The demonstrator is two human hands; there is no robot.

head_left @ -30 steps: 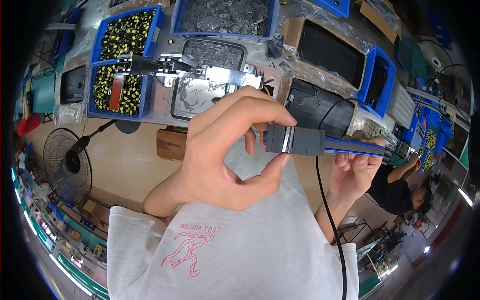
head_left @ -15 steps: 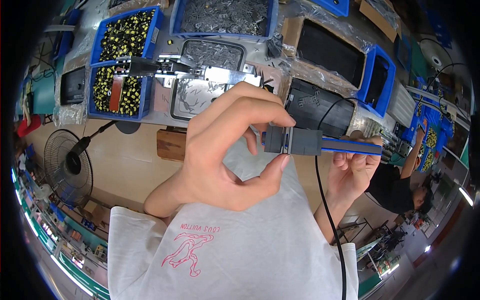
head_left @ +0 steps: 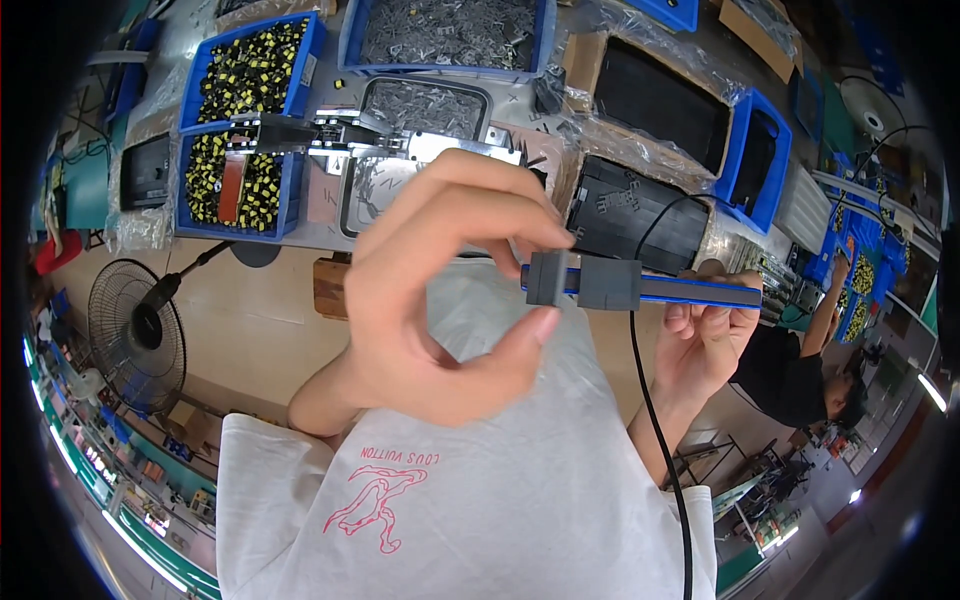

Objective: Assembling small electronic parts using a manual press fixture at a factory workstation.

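Observation:
My right hand (head_left: pixel 705 345) grips the right end of a slim dark bar (head_left: pixel 700 291) with bright blue edges, held level in front of my shirt. Around the bar's middle sits a dark grey block (head_left: pixel 609 285). Nearer its left end is a smaller grey block (head_left: pixel 544 278), with a narrow gap between the two. My left hand (head_left: pixel 420 290) curls into a wide C, its finger and thumb closed on the upper and lower edges of that smaller block. The fingertips' exact contact is hard to make out.
Blue bins of yellow-black parts (head_left: pixel 250 70) stand at the far left. Beside them are a metal fixture (head_left: pixel 350 135), trays of small metal pieces (head_left: pixel 425 108) and boxes of black parts (head_left: pixel 660 95). A black cable (head_left: pixel 655 410) hangs down. Another person (head_left: pixel 800 375) works at right.
My left hand has shifted left with the edge between its fingertips, and a gap showing the blue bar has appeared between the two blocks. My right hand stays nearly still.

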